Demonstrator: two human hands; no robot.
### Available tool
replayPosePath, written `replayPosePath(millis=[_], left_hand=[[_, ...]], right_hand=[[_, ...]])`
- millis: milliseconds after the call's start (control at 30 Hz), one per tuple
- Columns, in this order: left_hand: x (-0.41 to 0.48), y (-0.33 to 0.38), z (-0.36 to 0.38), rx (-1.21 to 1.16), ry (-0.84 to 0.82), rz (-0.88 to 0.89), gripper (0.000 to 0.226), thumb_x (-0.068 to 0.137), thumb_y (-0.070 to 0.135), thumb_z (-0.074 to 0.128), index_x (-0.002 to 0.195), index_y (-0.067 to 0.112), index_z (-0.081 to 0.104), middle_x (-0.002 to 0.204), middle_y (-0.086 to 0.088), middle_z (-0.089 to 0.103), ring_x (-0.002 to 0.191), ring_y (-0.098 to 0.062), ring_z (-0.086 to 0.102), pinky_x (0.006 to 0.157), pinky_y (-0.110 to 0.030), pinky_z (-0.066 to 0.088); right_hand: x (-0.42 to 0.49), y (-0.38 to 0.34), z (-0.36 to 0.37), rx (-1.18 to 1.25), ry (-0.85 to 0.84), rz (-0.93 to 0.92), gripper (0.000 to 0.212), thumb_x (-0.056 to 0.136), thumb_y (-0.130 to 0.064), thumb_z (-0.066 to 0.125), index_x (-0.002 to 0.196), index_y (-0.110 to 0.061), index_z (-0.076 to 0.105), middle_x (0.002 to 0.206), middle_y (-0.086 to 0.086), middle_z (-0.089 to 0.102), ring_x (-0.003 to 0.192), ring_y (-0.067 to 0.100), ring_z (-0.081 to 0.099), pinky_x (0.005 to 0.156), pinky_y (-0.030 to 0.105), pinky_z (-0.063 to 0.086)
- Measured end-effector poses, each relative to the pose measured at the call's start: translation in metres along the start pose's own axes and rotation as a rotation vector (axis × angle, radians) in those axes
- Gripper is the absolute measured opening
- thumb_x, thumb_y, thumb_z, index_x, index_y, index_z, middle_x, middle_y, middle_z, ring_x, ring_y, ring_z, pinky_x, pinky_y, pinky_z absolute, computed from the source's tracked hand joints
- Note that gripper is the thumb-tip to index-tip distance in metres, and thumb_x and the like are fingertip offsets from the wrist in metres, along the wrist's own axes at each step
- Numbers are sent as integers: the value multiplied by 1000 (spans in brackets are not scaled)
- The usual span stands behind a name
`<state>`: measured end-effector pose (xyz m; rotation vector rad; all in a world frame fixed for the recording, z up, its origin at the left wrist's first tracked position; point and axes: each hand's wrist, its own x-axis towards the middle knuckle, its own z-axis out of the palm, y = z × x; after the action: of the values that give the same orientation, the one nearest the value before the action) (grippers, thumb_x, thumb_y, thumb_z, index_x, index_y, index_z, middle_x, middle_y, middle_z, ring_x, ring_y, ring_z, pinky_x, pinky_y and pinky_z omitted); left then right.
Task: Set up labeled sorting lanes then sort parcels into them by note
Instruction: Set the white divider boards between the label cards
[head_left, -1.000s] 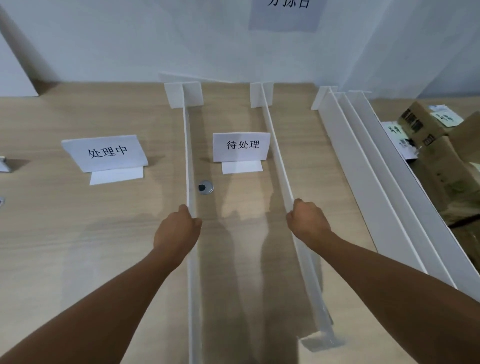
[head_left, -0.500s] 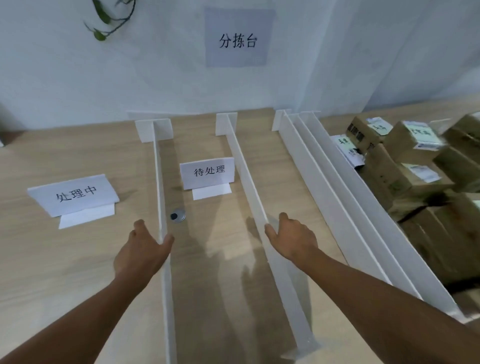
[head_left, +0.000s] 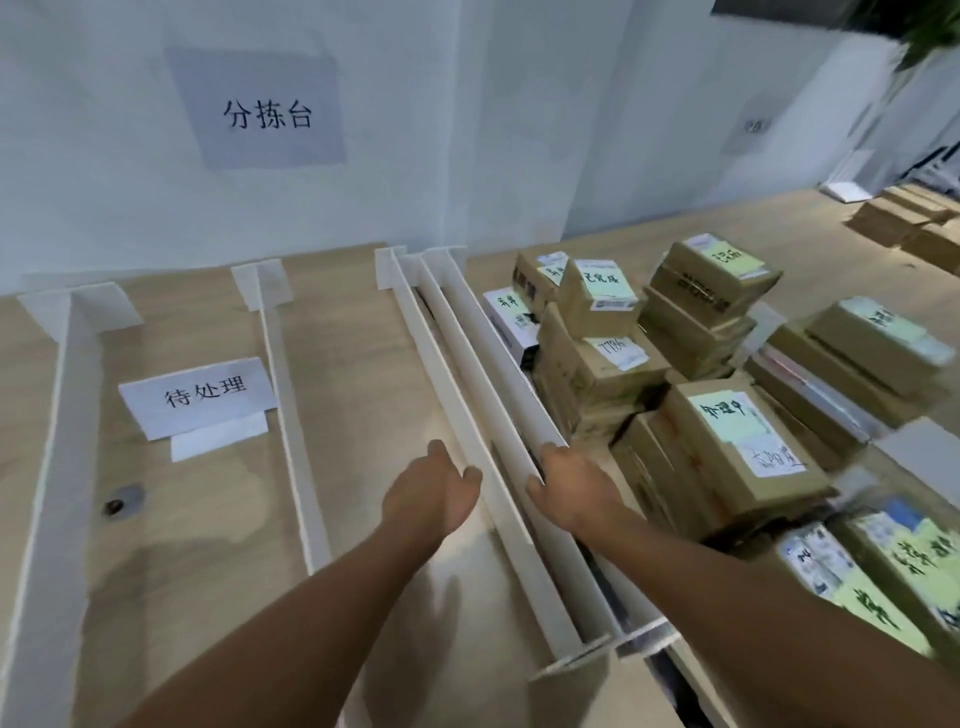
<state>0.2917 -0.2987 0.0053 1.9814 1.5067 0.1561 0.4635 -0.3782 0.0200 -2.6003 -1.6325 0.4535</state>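
Left hand (head_left: 431, 491): released, fingers straight, forearm reaching toward 12 o'clock; the stacked white dividers (head_left: 483, 374) stand just at its 3 o'clock. Right hand (head_left: 569, 491): against the stack's far side, grasp cannot be told. Parcels (head_left: 727, 431) at its 3 o'clock.

Parcels (head_left: 727, 415) right of dividers (head_left: 467, 395)

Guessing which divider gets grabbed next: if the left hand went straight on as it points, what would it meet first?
Likely the leftmost white divider of the stacked bunch; the left hand is close, depth unclear.
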Motion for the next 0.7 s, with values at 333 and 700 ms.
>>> replayPosePath(millis=[333, 700], left_hand=[[22, 48, 111, -70, -36, -293, 45, 95, 24, 50, 136, 9, 40, 120, -11, 62, 96, -28, 59, 76, -35, 46], [-26, 20, -43, -35, 248, -95, 21, 95, 18, 49, 109, 2, 45, 90, -13, 56, 84, -35, 57, 70, -35, 39]], right_hand=[[22, 37, 43, 11, -130, -43, 21, 99, -16, 51, 116, -5, 58, 116, 17, 67, 109, 38, 64, 84, 39, 52], [5, -9, -47, 196, 12, -109, 26, 93, -19, 52, 70, -15, 41, 79, 7, 54, 72, 26, 52, 54, 28, 34]])
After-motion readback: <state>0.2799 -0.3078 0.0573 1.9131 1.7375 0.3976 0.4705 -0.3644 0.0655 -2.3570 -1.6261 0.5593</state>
